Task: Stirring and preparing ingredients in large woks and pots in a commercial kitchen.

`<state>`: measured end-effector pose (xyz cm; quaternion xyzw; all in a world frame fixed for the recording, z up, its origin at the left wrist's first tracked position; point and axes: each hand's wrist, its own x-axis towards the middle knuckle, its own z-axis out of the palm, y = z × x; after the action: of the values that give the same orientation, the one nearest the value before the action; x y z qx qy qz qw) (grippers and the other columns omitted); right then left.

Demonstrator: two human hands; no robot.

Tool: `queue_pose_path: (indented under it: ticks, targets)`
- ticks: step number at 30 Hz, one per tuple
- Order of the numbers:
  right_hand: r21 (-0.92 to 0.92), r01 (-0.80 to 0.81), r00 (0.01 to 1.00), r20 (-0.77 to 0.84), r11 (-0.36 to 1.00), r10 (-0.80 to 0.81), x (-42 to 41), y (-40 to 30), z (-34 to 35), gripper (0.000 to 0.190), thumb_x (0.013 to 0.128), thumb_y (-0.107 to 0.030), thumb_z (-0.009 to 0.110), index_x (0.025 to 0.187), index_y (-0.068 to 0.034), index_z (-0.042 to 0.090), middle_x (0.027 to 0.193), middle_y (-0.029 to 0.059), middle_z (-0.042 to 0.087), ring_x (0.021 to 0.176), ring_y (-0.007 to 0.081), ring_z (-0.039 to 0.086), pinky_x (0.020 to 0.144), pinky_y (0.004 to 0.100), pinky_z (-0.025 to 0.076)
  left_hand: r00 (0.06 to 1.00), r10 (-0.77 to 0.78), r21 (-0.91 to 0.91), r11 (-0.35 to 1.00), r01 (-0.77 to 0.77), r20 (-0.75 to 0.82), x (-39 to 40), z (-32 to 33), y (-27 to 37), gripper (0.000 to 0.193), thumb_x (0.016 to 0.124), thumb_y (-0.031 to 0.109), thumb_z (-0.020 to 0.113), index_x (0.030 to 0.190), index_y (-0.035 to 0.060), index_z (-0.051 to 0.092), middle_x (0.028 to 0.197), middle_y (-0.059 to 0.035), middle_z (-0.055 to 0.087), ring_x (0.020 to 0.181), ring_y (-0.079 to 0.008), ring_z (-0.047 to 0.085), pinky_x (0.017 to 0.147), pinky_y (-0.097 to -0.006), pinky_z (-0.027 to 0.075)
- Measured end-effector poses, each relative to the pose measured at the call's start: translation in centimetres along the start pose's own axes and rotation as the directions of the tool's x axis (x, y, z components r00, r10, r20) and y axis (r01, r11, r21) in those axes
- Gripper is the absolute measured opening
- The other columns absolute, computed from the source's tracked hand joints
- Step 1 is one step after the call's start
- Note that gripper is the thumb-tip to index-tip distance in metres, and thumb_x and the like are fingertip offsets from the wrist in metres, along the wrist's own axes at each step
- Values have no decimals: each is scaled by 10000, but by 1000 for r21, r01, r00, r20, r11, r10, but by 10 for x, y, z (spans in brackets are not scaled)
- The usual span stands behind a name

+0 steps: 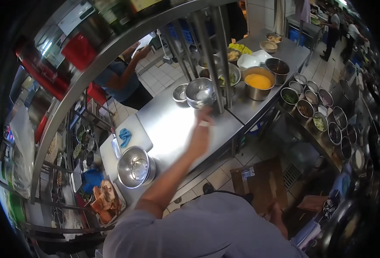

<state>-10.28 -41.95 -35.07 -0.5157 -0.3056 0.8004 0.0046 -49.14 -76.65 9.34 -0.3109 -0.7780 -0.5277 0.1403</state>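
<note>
My left hand (204, 121) is stretched over the stainless steel counter (173, 125), blurred by motion. Its fingers reach the near side of a stack of metal mixing bowls (200, 92); whether they touch or grip it cannot be told. A smaller metal bowl (179, 93) stands beside that stack. Low at my right side hangs my right hand (274, 209), partly in shadow, with its fingers not clear. Closer to me on the left, a large metal bowl (136, 167) overlaps a white cutting board (141, 130), which carries a cleaver (115, 145) and a crumpled blue cloth (124, 137).
Shelf posts (210, 58) rise just behind the bowls. A pot of orange liquid (258, 82) stands farther right. Roasted meat (106, 200) fills a tray at left. Several ingredient containers (305, 108) line the right side. Across the counter stands a person (125, 74). Flattened cardboard (259, 183) covers floor tiles.
</note>
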Motion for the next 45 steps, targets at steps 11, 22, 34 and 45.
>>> queue_pose_path:
  ticks: [11, 22, 34, 45]
  targets:
    - [529, -194, 621, 718, 826, -314, -157, -177, 254, 631, 869, -585, 411, 1351, -181, 364, 1254, 135, 501, 1126, 333, 494, 933, 507, 408, 571, 217, 130, 854, -504, 792, -122, 254, 18, 624, 847, 417, 496, 1342, 63, 357, 1435, -161, 276, 1293, -301, 317, 1029, -436, 300]
    - [-823, 483, 863, 389, 300, -323, 33, -183, 8, 499, 840, -358, 593, 1236, -79, 471, 986, 102, 571, 807, 225, 566, 698, 371, 468, 943, 258, 567, 818, -96, -212, 148, -94, 106, 147, 821, 154, 612, 747, 27, 605, 596, -43, 570, 524, -105, 496, 506, -269, 411]
    - [-912, -68, 995, -94, 404, -43, -103, -109, 38, 415, 854, -383, 514, 1016, -6, 581, 853, 152, 609, 720, 250, 606, 614, 368, 487, 859, 341, 514, 851, -108, -383, 187, -262, 168, 307, 882, 297, 586, 908, 0, 659, 633, 57, 464, 594, -28, 392, 552, -191, 303]
    - [-705, 214, 888, 429, 676, 165, -134, -166, 322, 280, 904, -242, 508, 860, 9, 623, 781, 86, 610, 744, 178, 597, 701, 306, 488, 819, 314, 385, 915, -125, -480, 183, -275, 157, 249, 888, 296, 565, 866, 65, 656, 558, 84, 339, 501, -14, 247, 483, -207, 175]
